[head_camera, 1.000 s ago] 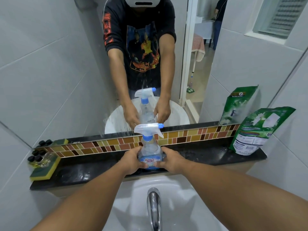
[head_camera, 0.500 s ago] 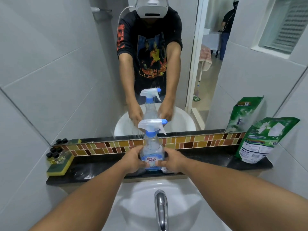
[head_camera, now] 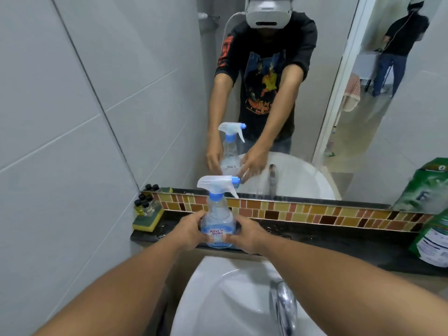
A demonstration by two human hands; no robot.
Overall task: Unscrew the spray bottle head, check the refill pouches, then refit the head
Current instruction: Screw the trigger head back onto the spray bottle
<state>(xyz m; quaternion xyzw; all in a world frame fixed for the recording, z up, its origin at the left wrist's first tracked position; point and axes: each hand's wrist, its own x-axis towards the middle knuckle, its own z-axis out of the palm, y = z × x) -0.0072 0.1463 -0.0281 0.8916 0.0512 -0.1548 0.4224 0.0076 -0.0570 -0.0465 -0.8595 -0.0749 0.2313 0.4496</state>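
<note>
A clear spray bottle (head_camera: 218, 221) with a blue label stands upright at the front edge of the black ledge (head_camera: 339, 241). Its white trigger head (head_camera: 215, 185), with blue collar and blue nozzle, sits on the neck, nozzle pointing right. My left hand (head_camera: 188, 230) wraps the bottle's left side and my right hand (head_camera: 247, 234) wraps its right side, both low on the body. A green and white refill pouch (head_camera: 434, 241) leans at the far right of the ledge, cut off by the frame edge.
A white basin (head_camera: 218, 299) with a chrome tap (head_camera: 283, 304) lies below the ledge. A yellow-green sponge (head_camera: 148, 220) carrying small black-capped bottles sits at the ledge's left end. The mirror (head_camera: 315, 117) behind reflects me, the bottle and another person in a doorway.
The camera has tilted up and swung left, so the bottle and the pouch sit further right in view. Both hands still hold the bottle on the ledge.
</note>
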